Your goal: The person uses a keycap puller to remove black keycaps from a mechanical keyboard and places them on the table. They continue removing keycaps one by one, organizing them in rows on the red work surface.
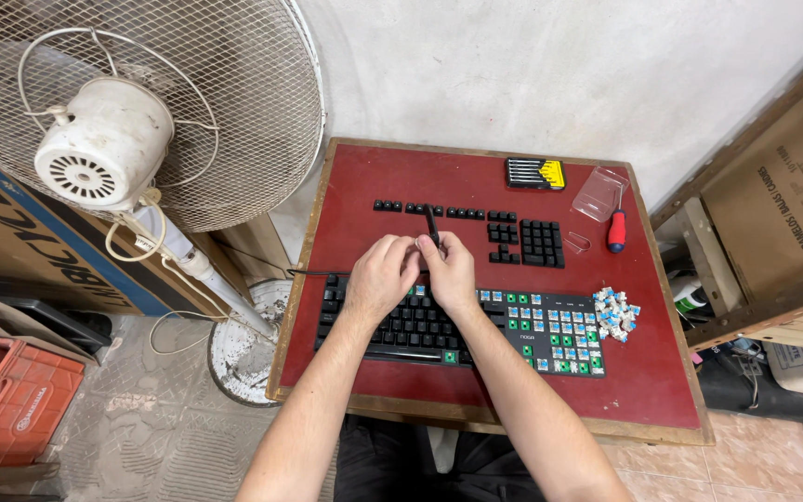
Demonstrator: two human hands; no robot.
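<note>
- Right hand (451, 270) pinches a slim black keycap puller (432, 224) upright above the mechanical keyboard (392, 325); left hand (378, 277) closes beside it, contents unclear
- Puller looks light, stiff; best held mid-shaft
- Loose switches (616, 312) heaped right; removed keycaps (541, 244) behind

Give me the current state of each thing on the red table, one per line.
keyboard: right half stripped of keycaps, left half still capped.
removed keycaps: laid out in rows behind the keyboard.
loose switches: heaped by the keyboard's right end.
black tool: held upright by both hands.
left hand: gripping.
right hand: gripping.
bit set: open.
red screwdriver: lying unused.
</note>
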